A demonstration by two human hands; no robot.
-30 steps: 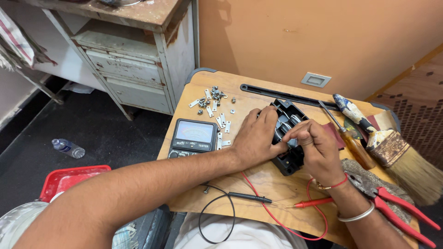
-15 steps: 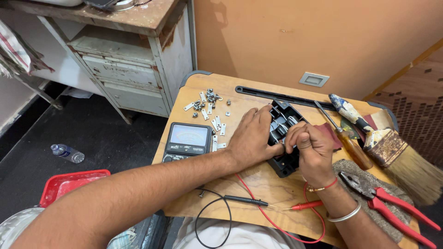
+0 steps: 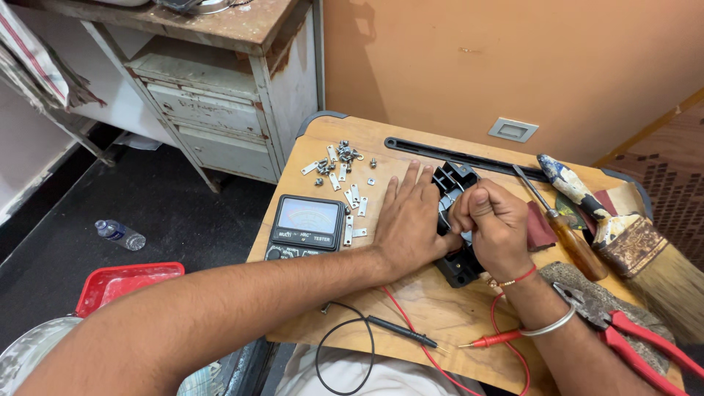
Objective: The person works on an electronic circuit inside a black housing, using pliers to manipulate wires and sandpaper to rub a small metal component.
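A black plastic part point(image 3: 455, 180) lies on the wooden board point(image 3: 433, 308) in front of me. My left hand point(image 3: 408, 220) lies flat beside its left edge, fingers spread, pressing against it. My right hand point(image 3: 491, 224) is curled into a fist on top of the part, fingertips pinched on something small that I cannot make out. Much of the black part is hidden under both hands.
A black analogue test meter point(image 3: 306, 226) sits left of my hands, its black probe point(image 3: 400, 331) and red probe point(image 3: 491, 341) lying near the front edge. Several small metal strips and screws point(image 3: 339, 169) lie scattered at the back left. A screwdriver point(image 3: 561, 224), paintbrush point(image 3: 623, 242) and red-handled pliers point(image 3: 631, 334) lie right.
My right hand has closed into a tighter fist over the black part. My left hand has flattened and spread against the part's left side. The view has shifted slightly.
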